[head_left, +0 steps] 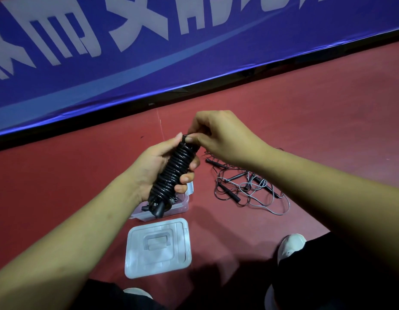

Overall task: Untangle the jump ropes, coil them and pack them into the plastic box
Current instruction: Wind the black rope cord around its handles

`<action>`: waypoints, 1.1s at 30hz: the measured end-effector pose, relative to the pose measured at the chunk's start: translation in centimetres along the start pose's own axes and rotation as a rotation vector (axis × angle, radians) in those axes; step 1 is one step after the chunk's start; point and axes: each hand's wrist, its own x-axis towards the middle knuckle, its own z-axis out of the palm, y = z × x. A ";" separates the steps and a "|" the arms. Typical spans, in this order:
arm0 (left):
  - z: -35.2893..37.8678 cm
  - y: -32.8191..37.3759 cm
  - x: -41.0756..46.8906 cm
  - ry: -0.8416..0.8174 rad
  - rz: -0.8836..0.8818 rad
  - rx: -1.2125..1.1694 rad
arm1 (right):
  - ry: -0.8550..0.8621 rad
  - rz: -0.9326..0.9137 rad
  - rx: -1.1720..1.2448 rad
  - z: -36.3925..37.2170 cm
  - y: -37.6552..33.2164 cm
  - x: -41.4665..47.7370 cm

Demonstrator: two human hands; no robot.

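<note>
Tucking the free end under the last turn is the step in hand, as I judge it. My left hand is wrapped round the middle of the coiled black rope, fingers curled over its front and thumb up near the top. The bundle tilts with its upper end toward one o'clock. My right hand is nearly closed, thumb and fingertips pinching the rope at that upper end.

The handles poke out of the bundle's bottom, over the plastic box, which sits on the red floor at six o'clock from the bundle. I cannot tell whether they touch it. Its lid lies flat further toward me, also at six o'clock, apart from the box. The remaining tangle of ropes lies at four o'clock, near the box but not touching it.

To do this well I should squeeze firmly with the left so the turns don't spring loose. With the right I should draw the end snug under the last wrap, easing off only once it bites. A slack tuck would likely unwind in the box.
</note>
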 end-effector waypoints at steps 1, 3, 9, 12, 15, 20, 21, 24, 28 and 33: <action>0.0 0.0 -0.1 0.004 0.003 -0.003 | 0.031 0.015 0.024 0.4 0.1 -0.1; -0.2 -0.1 -0.2 0.006 0.016 -0.020 | 0.040 0.057 0.139 0.7 0.2 -0.1; -0.4 0.6 -0.5 -0.059 0.038 -0.073 | -0.098 0.072 0.482 -0.7 0.3 0.1; -0.4 0.4 -0.5 -0.080 0.025 -0.037 | -0.066 0.091 0.473 -0.5 0.4 -0.1; -0.5 0.4 -0.7 -0.040 -0.001 0.057 | -0.032 0.123 0.504 0.3 0.6 -0.4; -1.3 0.8 -1.3 -0.017 -0.087 0.116 | -0.118 0.188 0.649 1.0 0.8 -0.1; -1.5 1.0 -1.3 -0.011 -0.094 0.137 | -0.140 0.203 0.719 1.0 0.7 0.0; -2.1 1.2 -1.2 -0.016 -0.119 0.190 | -0.216 0.229 0.830 1.4 0.6 0.5; -3.9 1.3 -1.5 -0.040 -0.128 0.168 | -0.256 0.236 0.683 1.9 0.9 1.2; -7.0 2.0 -2.7 0.170 0.006 0.597 | -0.116 0.375 0.612 3.3 1.7 2.3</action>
